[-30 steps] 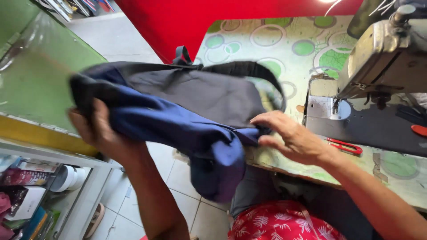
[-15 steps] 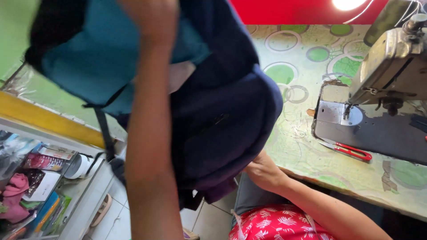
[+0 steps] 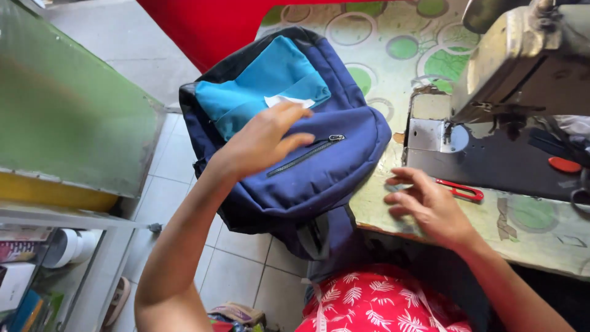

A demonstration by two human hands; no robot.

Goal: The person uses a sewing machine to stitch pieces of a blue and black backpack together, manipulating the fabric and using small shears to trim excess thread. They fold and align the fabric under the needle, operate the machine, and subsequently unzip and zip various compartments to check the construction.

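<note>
Backpack (image 3: 307,166), navy with a light-blue upper panel, lies front-up at centre frame on the left end of the tabletop (image 3: 399,67), its lower part overhanging the edge. Left hand (image 3: 264,138) rests flat and unclenched on its front, just above the zipper (image 3: 307,154). Right hand (image 3: 430,206), fingers spread and grasping nothing, lies on the tabletop beside red snips (image 3: 461,190), near the sewing machine (image 3: 522,67) at upper right.

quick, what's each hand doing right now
left hand: open, flat on the navy backpack
right hand: open, resting on the table, holding nothing
</note>
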